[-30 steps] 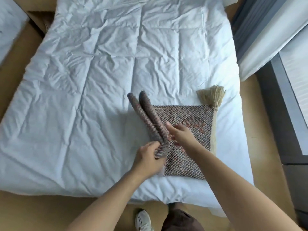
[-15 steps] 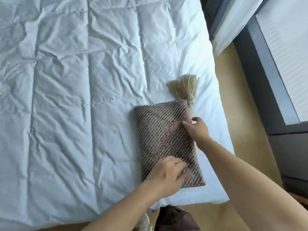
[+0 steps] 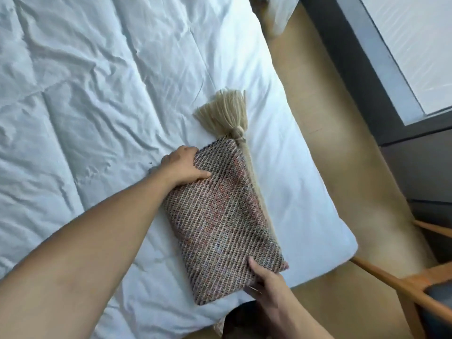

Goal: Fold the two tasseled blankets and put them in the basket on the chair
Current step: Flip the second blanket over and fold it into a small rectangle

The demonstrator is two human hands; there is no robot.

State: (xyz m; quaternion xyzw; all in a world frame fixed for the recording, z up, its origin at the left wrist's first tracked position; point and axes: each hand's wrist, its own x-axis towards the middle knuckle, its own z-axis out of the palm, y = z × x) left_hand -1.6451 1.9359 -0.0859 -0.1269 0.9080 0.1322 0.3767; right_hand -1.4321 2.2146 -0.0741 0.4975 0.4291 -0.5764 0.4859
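A folded brown woven blanket (image 3: 220,216) with a beige tassel (image 3: 225,111) at its far end lies on the white bed near the right corner. My left hand (image 3: 183,167) grips the blanket's far left edge, thumb on top and fingers tucked under. At the near end my right hand (image 3: 264,280) holds the blanket's lower right corner, thumb on top. A wooden chair (image 3: 401,287) shows partly at the lower right; no basket can be made out, and no second blanket is in view.
The white quilted duvet (image 3: 97,94) covers the bed to the left and far side. Tan floor (image 3: 330,143) runs along the bed's right edge. A dark window frame (image 3: 362,69) and a pale curtain (image 3: 281,15) stand at the upper right.
My left hand has moved from the blanket's near end to its far left edge. My right hand has moved from the far right edge down to the near corner. The view has swung right.
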